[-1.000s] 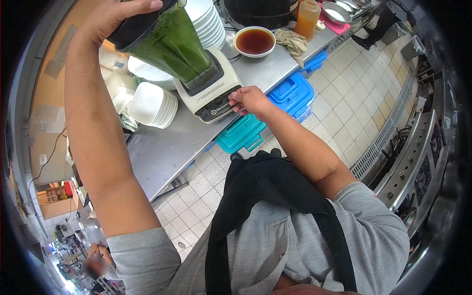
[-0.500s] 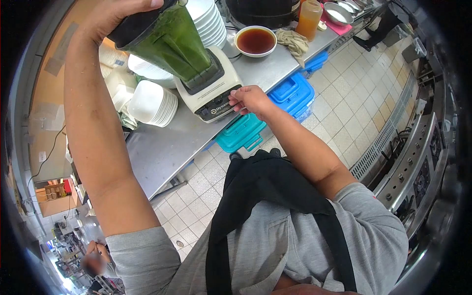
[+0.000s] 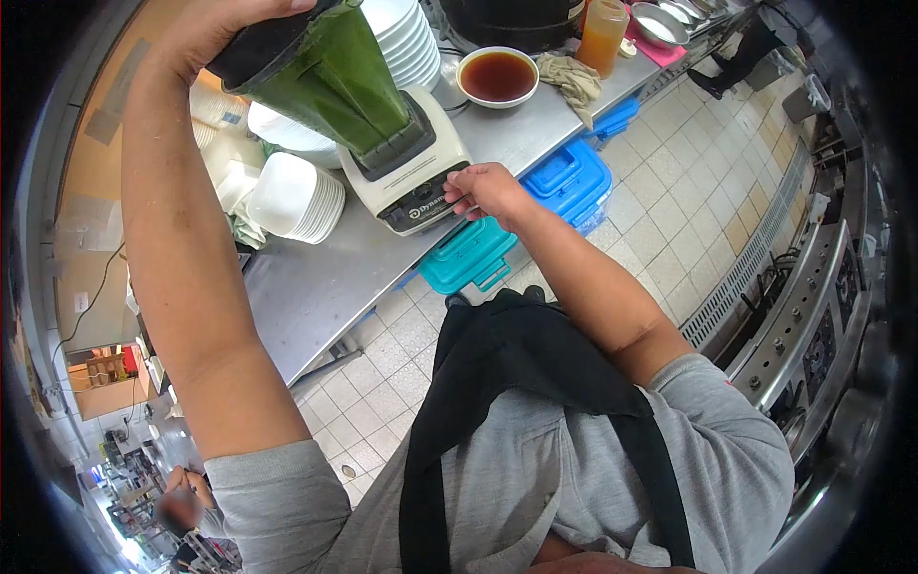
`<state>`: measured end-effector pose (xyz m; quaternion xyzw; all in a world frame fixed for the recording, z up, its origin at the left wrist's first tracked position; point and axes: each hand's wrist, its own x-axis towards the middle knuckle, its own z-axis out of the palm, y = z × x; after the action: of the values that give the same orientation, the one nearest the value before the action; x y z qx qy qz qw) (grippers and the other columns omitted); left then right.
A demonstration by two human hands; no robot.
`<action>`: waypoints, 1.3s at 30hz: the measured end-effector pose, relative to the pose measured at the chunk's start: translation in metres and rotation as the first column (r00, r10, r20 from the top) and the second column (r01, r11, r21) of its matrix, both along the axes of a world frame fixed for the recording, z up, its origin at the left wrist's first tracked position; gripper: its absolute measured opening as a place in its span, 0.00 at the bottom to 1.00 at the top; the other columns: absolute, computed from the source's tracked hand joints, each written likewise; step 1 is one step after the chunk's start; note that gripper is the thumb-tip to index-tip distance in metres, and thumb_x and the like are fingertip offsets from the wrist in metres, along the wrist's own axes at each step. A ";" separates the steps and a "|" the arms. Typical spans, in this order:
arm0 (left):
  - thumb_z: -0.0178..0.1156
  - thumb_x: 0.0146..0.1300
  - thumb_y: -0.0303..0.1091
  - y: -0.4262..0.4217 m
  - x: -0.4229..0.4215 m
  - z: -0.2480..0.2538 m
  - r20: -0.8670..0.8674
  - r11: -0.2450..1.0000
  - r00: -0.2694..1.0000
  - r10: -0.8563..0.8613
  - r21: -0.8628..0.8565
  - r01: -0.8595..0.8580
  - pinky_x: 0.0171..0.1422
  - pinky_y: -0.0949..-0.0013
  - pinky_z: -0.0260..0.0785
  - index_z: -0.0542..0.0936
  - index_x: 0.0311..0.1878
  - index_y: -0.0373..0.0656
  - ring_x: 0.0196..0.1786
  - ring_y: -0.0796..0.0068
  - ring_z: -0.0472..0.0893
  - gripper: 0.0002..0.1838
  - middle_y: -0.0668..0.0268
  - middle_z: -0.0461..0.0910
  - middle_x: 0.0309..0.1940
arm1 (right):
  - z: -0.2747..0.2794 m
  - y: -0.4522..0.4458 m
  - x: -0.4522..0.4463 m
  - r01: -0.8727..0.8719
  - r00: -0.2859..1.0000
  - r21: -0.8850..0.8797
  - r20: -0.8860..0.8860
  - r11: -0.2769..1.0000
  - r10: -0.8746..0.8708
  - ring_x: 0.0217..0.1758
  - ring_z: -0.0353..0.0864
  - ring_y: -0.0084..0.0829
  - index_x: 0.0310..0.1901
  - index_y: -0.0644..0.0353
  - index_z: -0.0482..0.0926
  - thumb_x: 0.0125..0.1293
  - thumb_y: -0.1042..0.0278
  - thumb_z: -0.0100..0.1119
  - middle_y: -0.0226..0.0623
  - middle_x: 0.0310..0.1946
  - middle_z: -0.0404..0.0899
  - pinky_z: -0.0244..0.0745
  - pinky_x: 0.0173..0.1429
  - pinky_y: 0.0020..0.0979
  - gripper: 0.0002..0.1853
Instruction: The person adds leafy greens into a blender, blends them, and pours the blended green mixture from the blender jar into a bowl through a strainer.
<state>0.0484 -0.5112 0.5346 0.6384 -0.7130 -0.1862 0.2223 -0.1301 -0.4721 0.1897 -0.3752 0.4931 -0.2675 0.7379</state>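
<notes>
One left hand (image 3: pixel 215 29) atop blender lid (image 3: pixel 260 48), grip unclear, right fingers (image 3: pixel 462 182) pinched at controls (image 3: pixel 426 194).

Blender (image 3: pixel 373 124) on counter (image 3: pixel 306 297), dish stack (image 3: pixel 298 199) to its left, bowl (image 3: pixel 497 77) to its right.

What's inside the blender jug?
Green stuff shows through the side of the blender jug. A black lid, under the left hand, covers the top, and the green hides whatever is deeper inside.
</notes>
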 end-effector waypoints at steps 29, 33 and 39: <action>0.70 0.48 0.61 -0.039 0.059 -0.015 -0.055 0.969 0.976 -0.213 -0.140 0.203 0.71 0.58 0.58 0.56 0.74 0.42 0.68 0.55 0.67 0.56 0.46 0.65 0.67 | 0.000 0.024 -0.025 -0.054 0.987 -0.155 -0.157 0.986 0.029 0.31 0.78 0.26 0.36 0.61 0.81 0.67 0.52 0.59 0.34 0.32 0.81 0.73 0.35 0.29 0.17; 0.60 0.60 0.60 -0.051 0.105 -0.060 -0.446 0.922 0.866 -0.228 -0.384 0.045 0.68 0.58 0.60 0.60 0.72 0.45 0.66 0.55 0.68 0.43 0.50 0.67 0.65 | -0.039 0.059 -0.067 0.099 0.977 -0.095 -0.181 0.991 -0.115 0.32 0.79 0.26 0.37 0.60 0.81 0.67 0.51 0.58 0.33 0.32 0.81 0.74 0.36 0.29 0.18; 0.51 0.71 0.50 -0.083 0.131 -0.202 -0.883 0.969 0.429 -0.192 -0.239 -0.059 0.47 0.70 0.70 0.77 0.52 0.41 0.45 0.75 0.78 0.22 0.67 0.79 0.43 | -0.111 0.162 -0.115 0.365 0.829 0.089 -0.484 0.927 -0.280 0.29 0.79 0.28 0.38 0.61 0.80 0.65 0.50 0.60 0.33 0.31 0.81 0.74 0.32 0.30 0.18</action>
<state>0.1794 -0.5943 0.3330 0.3809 -0.5256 -0.4207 0.6338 -0.2450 -0.3101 0.0790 -0.2719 0.7328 -0.2462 0.5731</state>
